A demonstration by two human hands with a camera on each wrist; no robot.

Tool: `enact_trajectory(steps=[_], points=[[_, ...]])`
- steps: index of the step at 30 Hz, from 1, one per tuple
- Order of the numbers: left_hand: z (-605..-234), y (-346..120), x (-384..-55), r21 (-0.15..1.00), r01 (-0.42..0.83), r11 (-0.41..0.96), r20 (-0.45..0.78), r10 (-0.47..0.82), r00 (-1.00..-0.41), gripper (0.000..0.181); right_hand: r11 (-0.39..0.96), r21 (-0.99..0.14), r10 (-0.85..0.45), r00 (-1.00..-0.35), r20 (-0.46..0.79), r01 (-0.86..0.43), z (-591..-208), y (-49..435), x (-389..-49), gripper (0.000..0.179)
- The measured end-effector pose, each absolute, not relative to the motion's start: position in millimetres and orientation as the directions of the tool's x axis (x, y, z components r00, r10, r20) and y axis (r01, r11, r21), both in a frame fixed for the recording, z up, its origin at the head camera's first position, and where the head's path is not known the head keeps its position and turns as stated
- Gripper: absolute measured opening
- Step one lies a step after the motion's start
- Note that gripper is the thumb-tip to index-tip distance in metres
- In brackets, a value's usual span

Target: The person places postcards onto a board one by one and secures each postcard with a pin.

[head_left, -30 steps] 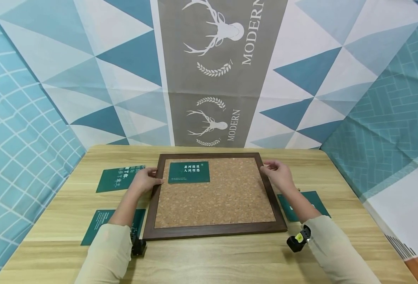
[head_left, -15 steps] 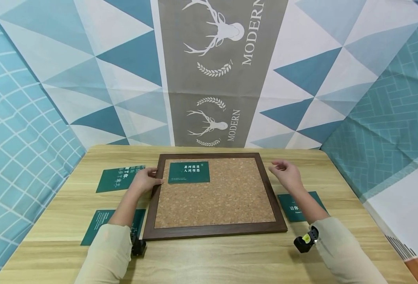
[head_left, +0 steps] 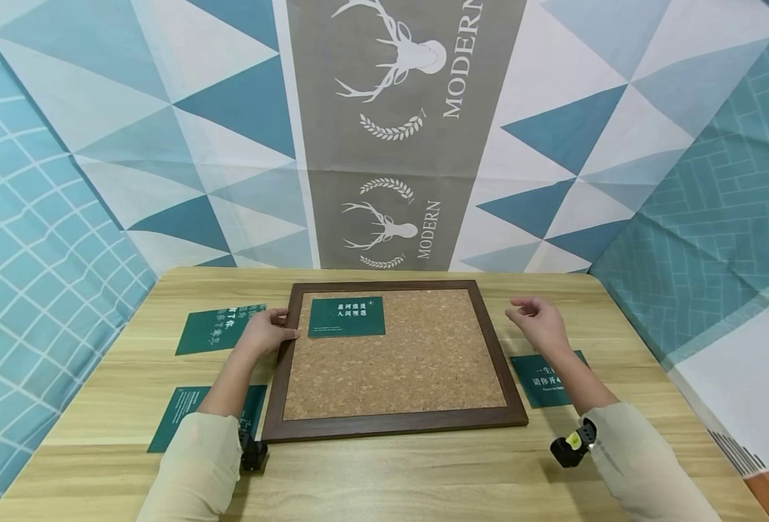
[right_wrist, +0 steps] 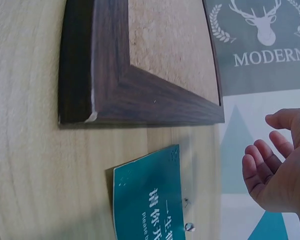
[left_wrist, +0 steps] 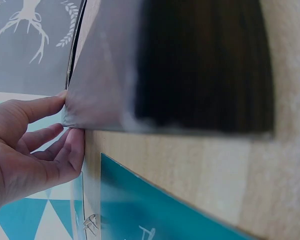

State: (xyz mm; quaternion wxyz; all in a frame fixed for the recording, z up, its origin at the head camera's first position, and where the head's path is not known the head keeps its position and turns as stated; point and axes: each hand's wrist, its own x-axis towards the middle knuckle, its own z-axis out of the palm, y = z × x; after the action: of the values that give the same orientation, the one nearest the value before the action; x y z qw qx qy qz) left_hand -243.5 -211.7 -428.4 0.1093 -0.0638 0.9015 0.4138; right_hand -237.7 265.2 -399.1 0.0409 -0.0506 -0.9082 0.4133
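Note:
A cork board [head_left: 397, 370] in a dark brown wooden frame lies on the table. Near its top left corner is a green card [head_left: 345, 325] with white lettering, and a tiny bright spot shows at that card's upper right. My left hand [head_left: 265, 335] holds the frame's left edge, thumb at the upper side and fingers along the outside; the left wrist view shows the frame [left_wrist: 105, 80] at the fingertips. To the right of the board, my right hand [head_left: 543, 326] hovers apart from the frame, fingers loosely curled and holding nothing. A green card [head_left: 536, 384] lies below it, partly covered by the forearm.
On the left lie two more green cards, an upper one [head_left: 202, 335] and a lower one [head_left: 172, 424] partly under my forearm. Small shiny metal bits [right_wrist: 190, 227] sit beside the right card. Wooden tabletop [head_left: 391, 478] runs in front of the board; patterned cloth [head_left: 384, 159] hangs behind.
My right hand has let go of the frame's right edge and moved away to the right, uncovering more of the right card. The left hand stays on the frame.

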Motion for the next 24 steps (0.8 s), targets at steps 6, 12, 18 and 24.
enact_trajectory(steps=[6, 12, 18, 24], points=[[-429, -212, -243, 0.73, -0.216, 0.648, -0.253, -0.037, -0.967, 0.064, 0.65, -0.758, 0.117, -0.993, 0.027, 0.056, -401, 269, -237, 0.044], [-429, -213, -242, 0.735, -0.212, 0.644, -0.252, -0.031, -0.967, 0.063, 0.665, -0.744, 0.136, -0.99, 0.03, 0.068, -403, 276, -236, 0.045], [-429, -213, -243, 0.749, -0.206, 0.63, -0.251, -0.019, -0.968, 0.063, 0.669, -0.737, 0.166, -0.986, 0.015, 0.101, -404, 286, -235, 0.043], [-429, -213, -244, 0.752, -0.206, 0.626, -0.251, -0.018, -0.968, 0.063, 0.667, -0.735, 0.187, -0.982, 0.006, 0.123, -404, 295, -231, 0.044]])
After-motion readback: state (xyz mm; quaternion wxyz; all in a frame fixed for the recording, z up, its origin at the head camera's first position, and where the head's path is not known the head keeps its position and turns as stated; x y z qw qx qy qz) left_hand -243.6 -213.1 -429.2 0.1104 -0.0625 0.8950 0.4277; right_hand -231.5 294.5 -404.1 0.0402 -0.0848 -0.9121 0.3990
